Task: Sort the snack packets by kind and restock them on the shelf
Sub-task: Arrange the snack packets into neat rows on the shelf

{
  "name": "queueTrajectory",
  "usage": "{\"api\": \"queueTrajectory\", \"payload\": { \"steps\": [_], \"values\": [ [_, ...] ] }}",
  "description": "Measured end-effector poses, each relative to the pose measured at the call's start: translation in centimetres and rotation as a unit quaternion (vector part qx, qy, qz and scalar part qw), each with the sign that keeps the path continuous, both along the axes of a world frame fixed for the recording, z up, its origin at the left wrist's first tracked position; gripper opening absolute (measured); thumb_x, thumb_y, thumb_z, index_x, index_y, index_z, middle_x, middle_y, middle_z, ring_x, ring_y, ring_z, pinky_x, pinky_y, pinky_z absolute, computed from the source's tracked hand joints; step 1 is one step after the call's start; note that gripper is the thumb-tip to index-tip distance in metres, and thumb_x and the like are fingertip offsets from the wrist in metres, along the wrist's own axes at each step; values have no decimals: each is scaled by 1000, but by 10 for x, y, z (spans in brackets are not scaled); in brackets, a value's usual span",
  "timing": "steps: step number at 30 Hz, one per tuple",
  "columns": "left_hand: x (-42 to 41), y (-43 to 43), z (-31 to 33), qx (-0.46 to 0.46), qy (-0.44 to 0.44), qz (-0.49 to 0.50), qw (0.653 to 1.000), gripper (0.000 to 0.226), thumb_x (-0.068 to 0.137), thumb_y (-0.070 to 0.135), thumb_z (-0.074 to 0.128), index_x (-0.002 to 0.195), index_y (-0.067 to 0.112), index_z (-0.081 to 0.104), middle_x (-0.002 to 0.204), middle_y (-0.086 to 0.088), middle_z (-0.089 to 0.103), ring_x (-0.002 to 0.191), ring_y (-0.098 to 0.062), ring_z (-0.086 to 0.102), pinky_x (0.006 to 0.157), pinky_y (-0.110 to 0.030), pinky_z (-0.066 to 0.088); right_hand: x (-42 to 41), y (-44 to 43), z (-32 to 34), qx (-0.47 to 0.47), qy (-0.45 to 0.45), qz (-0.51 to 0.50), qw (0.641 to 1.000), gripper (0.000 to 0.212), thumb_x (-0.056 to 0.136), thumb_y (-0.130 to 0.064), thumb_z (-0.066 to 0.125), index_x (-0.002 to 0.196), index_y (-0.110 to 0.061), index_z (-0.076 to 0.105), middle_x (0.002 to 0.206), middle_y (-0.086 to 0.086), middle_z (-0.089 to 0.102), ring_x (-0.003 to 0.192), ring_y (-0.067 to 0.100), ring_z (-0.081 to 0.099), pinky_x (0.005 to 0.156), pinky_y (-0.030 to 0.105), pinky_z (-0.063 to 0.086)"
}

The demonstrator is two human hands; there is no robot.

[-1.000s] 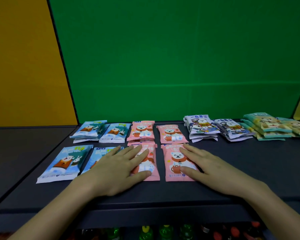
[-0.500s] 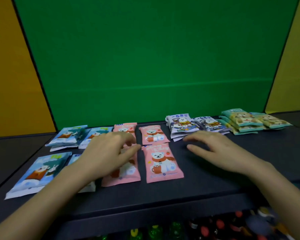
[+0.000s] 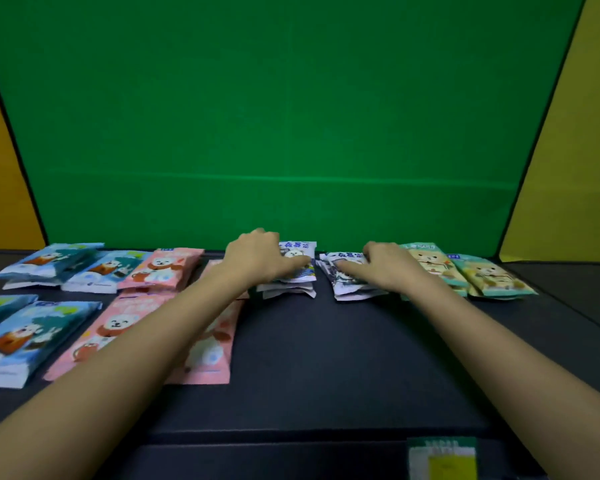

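Snack packets lie in groups on the dark shelf [image 3: 326,358]. My left hand [image 3: 257,259] grips the top of the left stack of purple-and-white packets [image 3: 297,271], thumb on top and fingers curled over its far edge. My right hand [image 3: 387,268] grips the right purple-and-white stack [image 3: 347,285] the same way. Blue packets [image 3: 39,266] lie at the far left, with more blue packets in front [image 3: 25,337]. Pink packets [image 3: 163,268] sit beside them, and my left forearm partly hides the front pink ones [image 3: 111,327]. Teal-and-yellow packets [image 3: 492,277] lie at the right.
A green back wall [image 3: 291,116] closes the shelf just behind the packets, with yellow panels at both sides. Bare dark shelf runs from the purple stacks to the front edge. A green-and-yellow price label [image 3: 440,459] sits on the front lip.
Both hands left the front pink packets and moved back and to the right onto the two purple-and-white stacks. The camera swung right and closer.
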State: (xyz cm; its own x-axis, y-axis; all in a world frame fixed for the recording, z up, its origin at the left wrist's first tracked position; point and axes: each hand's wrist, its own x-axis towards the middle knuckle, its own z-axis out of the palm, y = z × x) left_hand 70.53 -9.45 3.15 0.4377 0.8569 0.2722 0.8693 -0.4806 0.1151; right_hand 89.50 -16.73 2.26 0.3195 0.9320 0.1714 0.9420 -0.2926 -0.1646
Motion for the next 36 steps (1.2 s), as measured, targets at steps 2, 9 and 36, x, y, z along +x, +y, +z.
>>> {"api": "queueTrajectory", "payload": {
  "steps": [2,9,36],
  "values": [
    [14,4,-4,-39,-8,32,999,71,74,74,49,90,6,62,109,-16,61,100,-34,57,77,-35,44,2,6,-1,-28,13,1,1000,58,81,-68,46,69,-11,41,88,11,54,87,28,51,70,32,36],
    [27,19,-1,-139,-79,104,982,78,58,69,70,94,-1,64,102,-15,68,97,-30,63,81,-34,50,10,15,0,-55,98,17,993,57,75,-68,55,64,-14,38,94,9,51,87,24,48,71,27,36],
    [-38,-106,-18,-39,73,-36,996,49,93,52,37,119,11,33,96,-6,61,88,-23,57,68,-30,38,-19,-137,-3,-41,-79,60,994,51,86,-68,32,117,-30,48,112,-4,58,106,20,54,74,32,38]
  ]
}}
